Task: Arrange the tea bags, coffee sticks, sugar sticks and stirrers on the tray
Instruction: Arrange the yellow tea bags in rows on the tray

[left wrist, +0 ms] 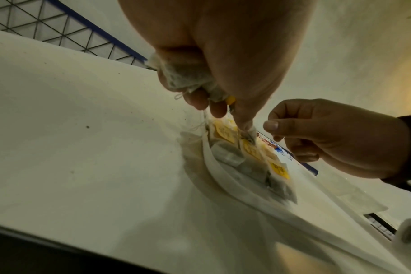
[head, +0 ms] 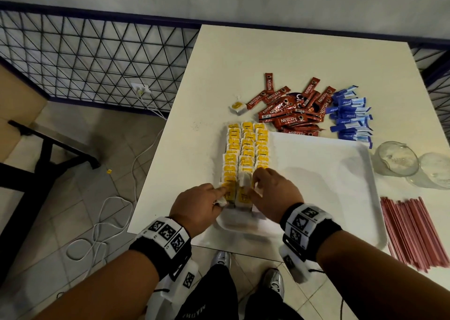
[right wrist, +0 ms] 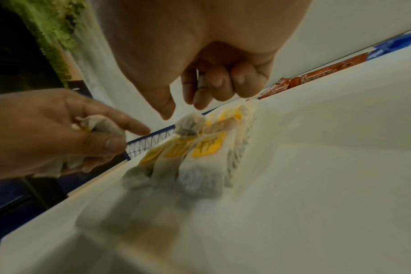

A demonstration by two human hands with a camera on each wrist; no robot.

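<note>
Three rows of yellow-tagged tea bags [head: 247, 149] stand along the left side of the white tray [head: 328, 173]. My left hand [head: 214, 197] grips a bunch of tea bags [left wrist: 183, 77] in its curled fingers. Its straight forefinger touches the near end of the rows. My right hand [head: 258, 185] hovers over the same end. Its thumb and forefinger are apart just above one upright tea bag [right wrist: 188, 124] and hold nothing. Red coffee sticks [head: 292, 110] and blue sugar sticks [head: 350, 117] lie heaped beyond the tray. Red stirrers [head: 409, 232] lie right of it.
One loose tea bag [head: 237, 106] lies on the white table [head: 190, 129] left of the coffee heap. Two glass cups [head: 395, 158] stand at the tray's right edge. The table's left and front edges are close to my hands. Cables trail on the floor at left.
</note>
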